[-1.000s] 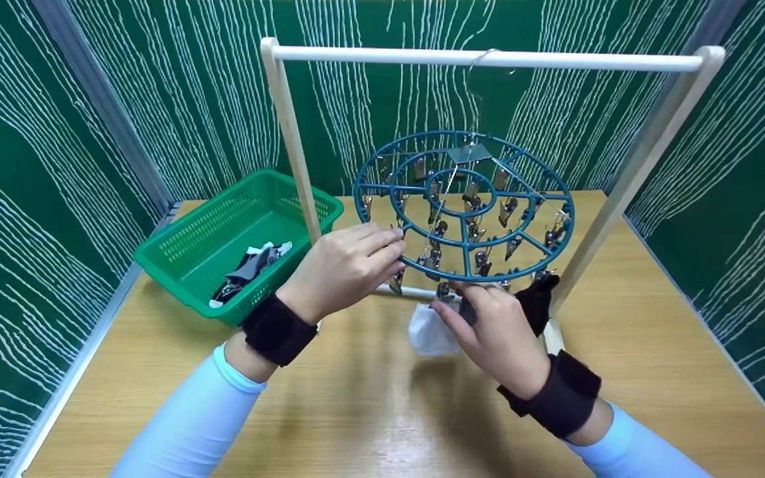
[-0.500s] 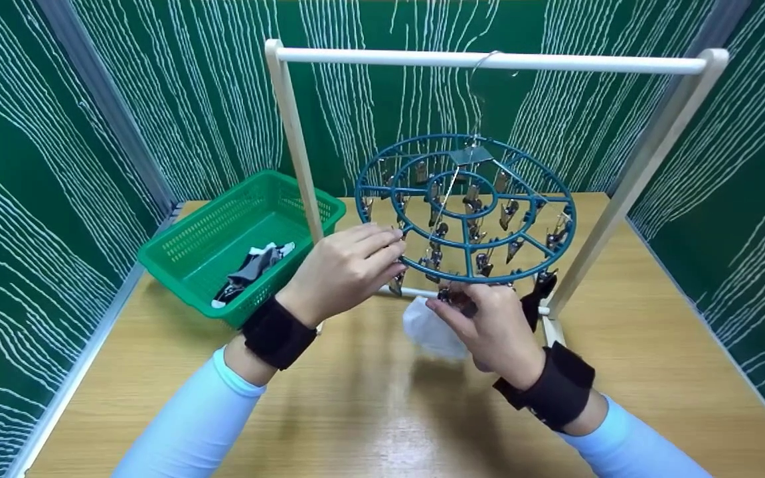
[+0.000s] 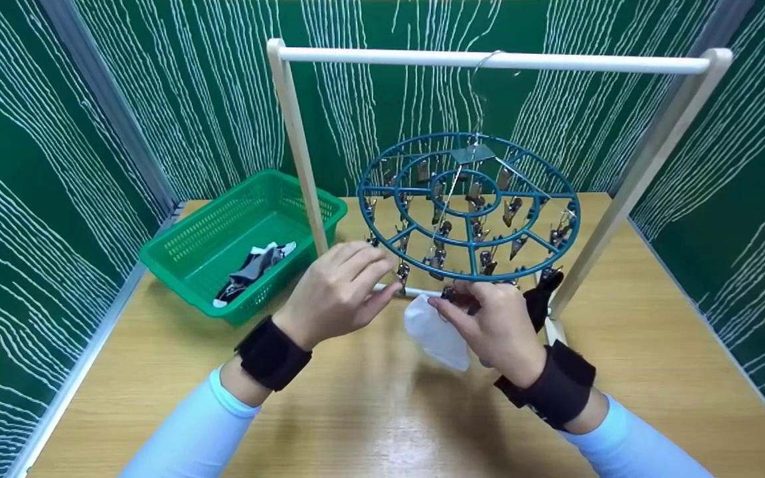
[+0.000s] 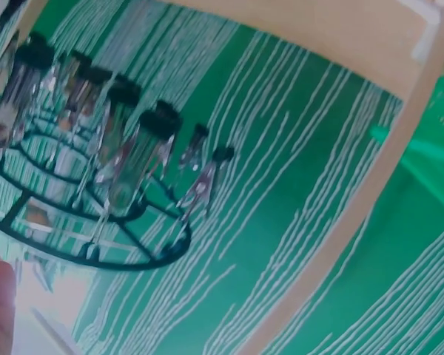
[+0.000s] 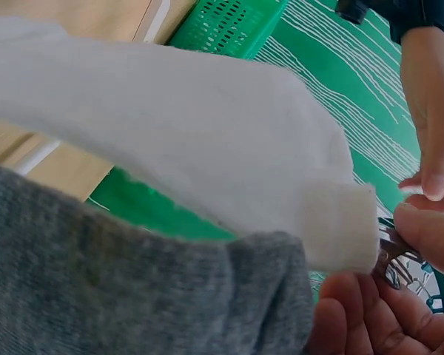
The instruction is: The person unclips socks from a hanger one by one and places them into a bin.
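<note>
My right hand [image 3: 499, 325] pinches a metal clip [image 5: 391, 255] under the front rim of a round teal hanger [image 3: 472, 273]. The cuff of a white sock [image 5: 229, 126] is at that clip, touching my fingertips. In the head view the white sock [image 3: 439, 335] dangles left of this hand. A grey sock [image 5: 133, 274] fills the lower left of the right wrist view; its top end is not clear. A black sock [image 3: 542, 299] hangs from the rim to the right. My left hand [image 3: 342, 289] is just off the hanger's left front rim, fingers loosely bent, holding nothing.
The hanger hooks onto the white bar [image 3: 382, 58] of a wooden rack. Several clips [image 3: 512, 211] dangle beneath its rings. A green basket [image 3: 176, 282] stands left on the wooden table [image 3: 356, 425], with black, grey and white socks [image 3: 256, 269] inside. Green walls surround the table.
My left hand has let go of the hanger's rim and drawn slightly down. The white sock has swung and shows more of its length. My right hand has stayed near the front rim.
</note>
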### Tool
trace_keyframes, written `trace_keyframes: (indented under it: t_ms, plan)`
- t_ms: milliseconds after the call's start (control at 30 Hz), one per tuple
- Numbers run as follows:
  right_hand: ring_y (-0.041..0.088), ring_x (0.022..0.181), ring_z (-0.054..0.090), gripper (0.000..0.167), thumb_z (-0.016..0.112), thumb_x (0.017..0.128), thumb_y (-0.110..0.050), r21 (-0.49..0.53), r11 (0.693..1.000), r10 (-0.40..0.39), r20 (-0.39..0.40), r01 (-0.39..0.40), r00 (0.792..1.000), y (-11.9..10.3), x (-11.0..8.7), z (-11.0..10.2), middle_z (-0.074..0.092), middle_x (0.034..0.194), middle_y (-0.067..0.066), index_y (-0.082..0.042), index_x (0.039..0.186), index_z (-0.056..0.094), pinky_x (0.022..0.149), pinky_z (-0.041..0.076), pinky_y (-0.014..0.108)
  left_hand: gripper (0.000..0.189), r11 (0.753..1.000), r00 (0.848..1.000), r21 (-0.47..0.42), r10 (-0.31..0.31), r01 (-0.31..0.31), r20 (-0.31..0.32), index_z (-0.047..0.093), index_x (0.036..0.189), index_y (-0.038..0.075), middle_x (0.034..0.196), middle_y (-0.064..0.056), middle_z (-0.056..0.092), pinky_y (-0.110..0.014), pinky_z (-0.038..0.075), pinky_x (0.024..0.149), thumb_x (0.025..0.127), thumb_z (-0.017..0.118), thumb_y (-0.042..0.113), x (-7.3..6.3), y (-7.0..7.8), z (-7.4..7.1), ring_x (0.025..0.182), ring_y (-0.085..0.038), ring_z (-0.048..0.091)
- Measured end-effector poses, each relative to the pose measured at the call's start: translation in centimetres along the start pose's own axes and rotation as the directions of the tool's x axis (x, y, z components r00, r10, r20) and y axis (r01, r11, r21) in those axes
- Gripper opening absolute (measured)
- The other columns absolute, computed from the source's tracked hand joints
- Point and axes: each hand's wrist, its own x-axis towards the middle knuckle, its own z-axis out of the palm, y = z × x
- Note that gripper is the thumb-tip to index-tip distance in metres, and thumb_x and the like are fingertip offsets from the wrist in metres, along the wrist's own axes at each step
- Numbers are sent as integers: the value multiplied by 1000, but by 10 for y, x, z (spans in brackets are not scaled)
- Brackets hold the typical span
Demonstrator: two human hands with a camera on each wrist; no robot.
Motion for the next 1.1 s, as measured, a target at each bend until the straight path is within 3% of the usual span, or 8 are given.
trace_keyframes:
  t_ms: [233,400,500,600,767,867,967,1100]
  plan:
    - [21,69,78,14,89,90,-9,-6,1000,-7,-15,7,1000,-1,-1,0,82,85,12,1,95,80,61,67,38,29,994,996,-97,-41,48,83,75,98,7,91,-4,77,-30,64,75,89,91,29,-24,6,17,82,-20,71]
    - [21,67,78,14,90,89,-6,-21,999,-24,-33,23,999,0,0,1,81,82,13,2,92,79,58,66,37,39,984,975,-142,-80,111,209,76,96,8,84,-2,77,-27,58,59,92,88,45,-38,10,33,68,-15,69]
    - [21,66,77,14,90,89,-7,-21,1000,-15,-33,14,999,-1,0,0,81,81,12,2,91,79,58,66,37,46,975,937,-154,-103,162,333,79,96,9,81,-1,78,-26,55,54,93,82,55,-44,13,42,63,-13,68]
    - [21,66,77,13,89,90,-8,-20,1000,-1,-25,0,1000,-2,0,0,81,81,11,0,90,79,58,66,37,51,948,869,-193,-136,254,475,82,104,9,89,-3,81,-26,59,60,95,79,59,-47,15,51,71,-14,73]
    - [22,67,78,13,89,90,-8,-15,1000,13,-19,-14,1000,-3,0,-1,81,81,12,1,91,79,59,66,37,55,870,747,-252,-178,424,641,82,121,9,112,-6,83,-34,66,80,95,81,57,-43,18,63,94,-20,78]
    - [23,67,78,14,89,89,-7,-13,1000,11,-24,-11,1000,-3,0,-1,81,81,13,2,91,79,59,66,38,55,802,697,-299,-192,518,691,80,128,10,120,-5,83,-33,65,85,94,82,54,-41,18,71,96,-17,76]
    - [22,67,78,14,89,90,-8,-10,1000,8,-28,-8,1000,-4,0,-2,81,82,12,2,91,79,59,66,38,53,694,668,-379,-198,612,717,76,135,11,125,-5,82,-32,65,91,96,84,47,-39,20,78,99,-14,75]
    - [20,66,76,14,89,91,-10,0,1000,11,-31,-11,999,-4,0,-2,81,82,11,1,92,80,60,66,36,46,553,659,-474,-194,685,726,72,140,12,133,-6,79,-34,62,103,100,81,32,-38,22,85,116,-17,76]
